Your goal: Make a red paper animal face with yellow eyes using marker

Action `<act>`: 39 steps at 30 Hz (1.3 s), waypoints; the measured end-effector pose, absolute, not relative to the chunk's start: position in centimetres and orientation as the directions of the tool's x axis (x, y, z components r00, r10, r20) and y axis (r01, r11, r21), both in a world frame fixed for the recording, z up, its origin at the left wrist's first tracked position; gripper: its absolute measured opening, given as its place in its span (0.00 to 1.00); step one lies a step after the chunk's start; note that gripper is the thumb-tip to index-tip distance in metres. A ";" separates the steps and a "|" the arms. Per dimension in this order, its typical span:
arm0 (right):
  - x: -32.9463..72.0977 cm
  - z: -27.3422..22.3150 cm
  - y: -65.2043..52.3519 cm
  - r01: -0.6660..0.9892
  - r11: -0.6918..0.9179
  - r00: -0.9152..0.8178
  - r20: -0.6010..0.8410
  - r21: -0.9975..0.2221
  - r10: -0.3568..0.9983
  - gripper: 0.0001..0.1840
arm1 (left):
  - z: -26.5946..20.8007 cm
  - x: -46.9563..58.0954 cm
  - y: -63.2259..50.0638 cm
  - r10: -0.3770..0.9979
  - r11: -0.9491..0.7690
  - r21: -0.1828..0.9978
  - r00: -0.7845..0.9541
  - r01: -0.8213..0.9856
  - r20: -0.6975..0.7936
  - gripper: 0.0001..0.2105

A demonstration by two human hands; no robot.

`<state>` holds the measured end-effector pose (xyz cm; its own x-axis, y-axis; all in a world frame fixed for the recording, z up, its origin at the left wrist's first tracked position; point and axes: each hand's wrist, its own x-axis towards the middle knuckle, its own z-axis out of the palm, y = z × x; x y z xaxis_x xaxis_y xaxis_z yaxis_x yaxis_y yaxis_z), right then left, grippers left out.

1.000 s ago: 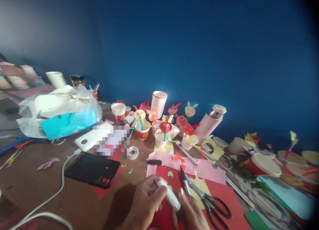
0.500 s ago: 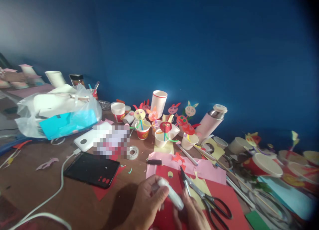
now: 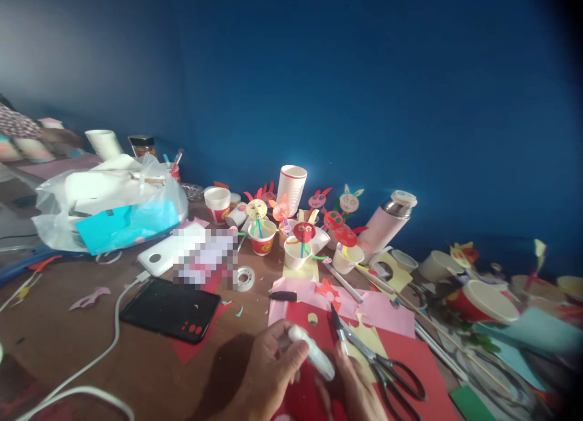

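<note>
My left hand [image 3: 268,366] grips a white, tube-like stick [image 3: 314,354] between thumb and fingers, tilted down to the right. Close to the stick's lower end, my right hand [image 3: 357,384] has its fingers stretched out and apart. Its fingertips are beside a narrow dark-and-silver piece [image 3: 341,336], which may belong to the scissors. Black-handled scissors [image 3: 378,361] lie right of that hand, on red paper [image 3: 414,348] and a yellow scrap. Under my hands the red sheet continues. A small yellow oval [image 3: 312,319] and a black marker or cap [image 3: 283,296] lie beyond them.
Paper cups [image 3: 297,255] with paper animal faces stand behind. A pink thermos [image 3: 387,223] leans near the blue wall. At left are a black phone case [image 3: 173,311], white power bank [image 3: 168,251], tape roll [image 3: 245,279] and plastic bag [image 3: 48,211]. More cups [image 3: 483,299] crowd the right.
My hands and the white stick hold nearly the same pose. Checkered fabric shows more at the far left edge. At the right, a light-blue sheet appears in a different position, blurred.
</note>
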<state>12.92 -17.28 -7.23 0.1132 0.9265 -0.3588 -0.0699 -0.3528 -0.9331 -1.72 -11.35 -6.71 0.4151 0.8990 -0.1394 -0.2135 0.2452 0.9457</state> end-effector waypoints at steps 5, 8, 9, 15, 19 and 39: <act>13.0 -6.6 -17.1 0.041 -0.122 0.075 -0.119 -0.992 0.990 0.29 | -7.4 -1.9 -10.9 0.898 0.227 0.954 0.420 -0.196 -0.128 0.23; 12.5 -7.1 -17.1 -0.096 -0.294 0.079 -0.301 -0.951 0.950 0.33 | -6.9 -2.0 -11.2 0.896 0.217 0.956 0.428 -0.197 -0.115 0.23; 12.5 -7.5 -17.1 -0.172 -0.377 0.036 -0.389 -0.910 0.921 0.36 | -6.7 -1.9 -11.3 0.896 0.217 0.955 0.429 -0.203 -0.113 0.23; 12.9 -9.6 -16.8 -0.252 -0.378 0.033 -0.398 -0.891 0.917 0.39 | -6.7 -1.9 -11.1 0.896 0.228 0.951 0.427 -0.207 -0.121 0.24; 11.8 -8.8 -16.9 -0.265 -0.004 0.237 -0.069 -0.964 0.969 0.34 | -7.3 -1.6 -10.9 0.888 0.332 0.907 0.411 -0.259 -0.207 0.25; 12.8 -6.5 -16.1 0.459 -0.024 0.310 0.135 -0.888 0.941 0.17 | -16.1 -6.7 -12.7 0.410 -0.912 0.321 0.607 0.256 0.680 0.09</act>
